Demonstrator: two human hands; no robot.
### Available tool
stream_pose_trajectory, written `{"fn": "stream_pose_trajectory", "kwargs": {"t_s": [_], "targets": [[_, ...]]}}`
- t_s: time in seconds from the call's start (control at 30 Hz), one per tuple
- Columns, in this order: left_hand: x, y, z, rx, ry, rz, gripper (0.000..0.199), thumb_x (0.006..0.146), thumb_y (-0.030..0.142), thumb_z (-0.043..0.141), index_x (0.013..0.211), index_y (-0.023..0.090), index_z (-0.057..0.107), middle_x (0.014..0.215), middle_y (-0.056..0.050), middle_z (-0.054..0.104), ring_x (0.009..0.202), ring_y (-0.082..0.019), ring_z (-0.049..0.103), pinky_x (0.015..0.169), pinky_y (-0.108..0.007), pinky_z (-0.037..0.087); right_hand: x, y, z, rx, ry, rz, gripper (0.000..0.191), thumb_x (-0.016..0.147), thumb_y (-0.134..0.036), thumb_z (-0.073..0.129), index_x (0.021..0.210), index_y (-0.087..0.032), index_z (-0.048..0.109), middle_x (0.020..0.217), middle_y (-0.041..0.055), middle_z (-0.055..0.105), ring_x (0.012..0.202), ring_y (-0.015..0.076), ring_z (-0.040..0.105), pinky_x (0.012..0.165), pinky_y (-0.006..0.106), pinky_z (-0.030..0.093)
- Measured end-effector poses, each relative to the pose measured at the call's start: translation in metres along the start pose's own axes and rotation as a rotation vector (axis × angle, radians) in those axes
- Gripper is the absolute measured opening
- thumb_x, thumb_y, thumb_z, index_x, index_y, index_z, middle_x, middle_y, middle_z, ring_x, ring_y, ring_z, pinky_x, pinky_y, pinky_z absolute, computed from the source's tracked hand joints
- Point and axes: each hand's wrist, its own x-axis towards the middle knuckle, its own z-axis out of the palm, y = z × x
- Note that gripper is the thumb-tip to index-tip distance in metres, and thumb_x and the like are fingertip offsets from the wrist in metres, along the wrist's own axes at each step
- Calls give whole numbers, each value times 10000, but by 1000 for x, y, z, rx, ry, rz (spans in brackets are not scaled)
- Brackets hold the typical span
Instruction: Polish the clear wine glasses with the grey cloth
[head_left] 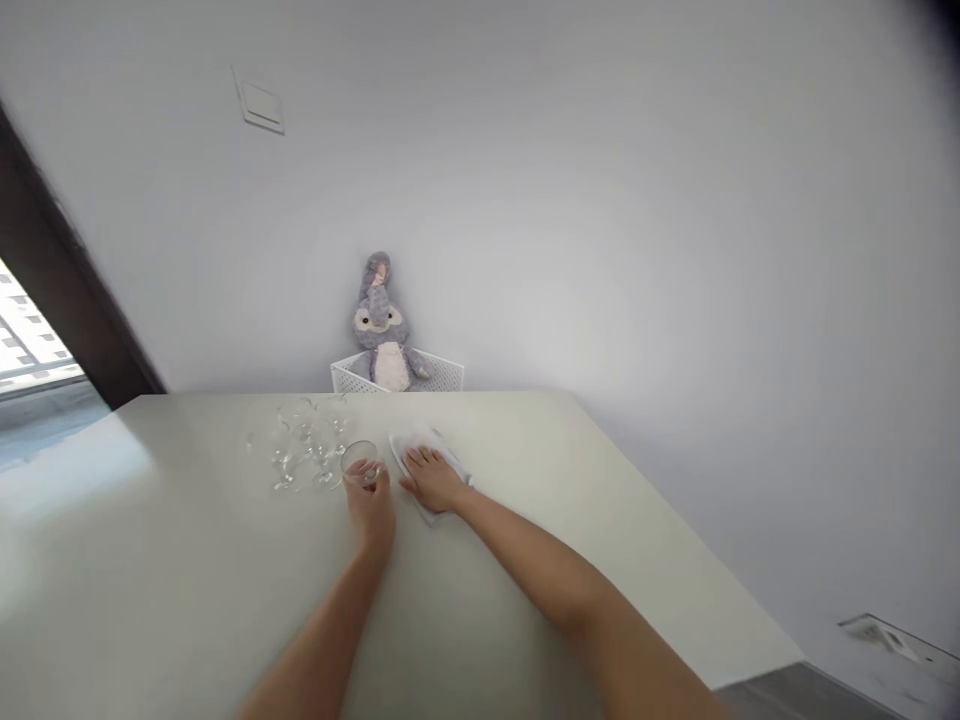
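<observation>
My left hand (pixel 373 508) is closed around a clear drinking glass (pixel 360 452), whose round rim faces up. The glass's lower part is hidden by my fingers. To the right of it, my right hand (pixel 433 480) lies flat on a white cloth (pixel 418 438), fingers stretched out and slightly spread. The cloth rests on the table with its edges showing around the hand. Just left of the held glass stand several clear stemmed glasses (pixel 324 460), grouped close together and hard to tell apart.
Both forearms reach across the pale table (pixel 225 600). Behind its far edge, a grey plush toy (pixel 390 362) sits in a white perforated basket (pixel 448 375) against the wall. A light switch (pixel 262 105) is on the wall, and a dark frame (pixel 67 250) edges a bright opening at left.
</observation>
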Motion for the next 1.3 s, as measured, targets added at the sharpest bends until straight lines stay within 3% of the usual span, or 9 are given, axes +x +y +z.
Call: {"fn": "stream_pose_trajectory", "kwargs": {"t_s": [0.1, 0.2, 0.4, 0.57, 0.7, 0.8, 1.13, 1.2, 1.3], "targets": [[0, 2, -2, 48, -17, -17, 412, 683, 348, 575, 1046, 196, 455, 806, -13, 572, 651, -122, 549, 595, -262, 449, 28, 48, -15, -17, -23, 198, 509, 899, -421, 206, 1322, -151, 296, 1410, 64, 255, 1297, 221, 175, 1034, 384, 164], [-1, 6, -2, 94, -18, -30, 413, 669, 349, 581, 1034, 193, 471, 805, -12, 572, 654, -125, 547, 596, -265, 450, 21, 112, -37, -45, -4, 349, 466, 912, -351, 196, 1300, -133, 334, 1391, 85, 293, 1277, 228, 229, 1017, 388, 192], [0, 8, -1, 147, -25, -63, 423, 662, 352, 582, 1039, 191, 476, 747, 4, 567, 592, -121, 540, 574, -270, 443, -75, 223, -75, -105, 79, 692, 453, 907, -225, 154, 1247, -36, 389, 1328, 195, 360, 1228, 244, 331, 981, 403, 252], [0, 5, 2, 146, -46, -38, 416, 652, 339, 584, 1028, 193, 481, 764, 0, 572, 608, -122, 543, 565, -259, 439, -153, 245, -74, -140, 145, 761, 441, 825, -56, 234, 1213, 35, 423, 1290, 233, 394, 1233, 227, 336, 1032, 357, 193], [-3, 7, 4, 105, -40, -36, 405, 660, 323, 582, 1027, 188, 477, 765, 3, 564, 606, -108, 534, 560, -243, 433, -187, 219, -57, -141, 180, 727, 507, 755, 3, 276, 1237, -30, 430, 1289, 186, 417, 1228, 225, 348, 1036, 390, 211], [-6, 10, 6, 82, -62, -39, 399, 666, 302, 580, 1031, 185, 467, 737, 11, 555, 571, -95, 514, 540, -233, 427, -197, 171, -37, -118, 183, 628, 494, 785, -36, 273, 1250, -93, 430, 1316, 123, 404, 1242, 205, 327, 1036, 401, 237], [-8, 12, -4, 80, -88, -19, 388, 680, 274, 571, 1042, 186, 461, 726, 15, 546, 570, -94, 515, 547, -239, 429, -196, -101, 0, 174, -46, -412, 515, 840, -259, 415, 1333, -194, 283, 1389, 19, 306, 1306, 158, 158, 1076, 301, 154], [-7, 12, -7, 83, -83, -28, 390, 684, 269, 566, 1048, 184, 456, 712, 20, 542, 546, -92, 506, 538, -241, 424, -181, -115, -1, 160, -55, -493, 457, 860, -251, 384, 1308, -175, 326, 1354, 29, 371, 1296, 139, 185, 1070, 286, 162], [-6, 11, -10, 99, -68, -7, 382, 689, 271, 563, 1045, 183, 453, 710, 21, 544, 552, -95, 513, 552, -248, 424, -147, -89, -7, 104, -34, -485, 399, 877, -259, 357, 1255, -141, 403, 1307, 66, 433, 1269, 132, 252, 1049, 283, 195]]}}
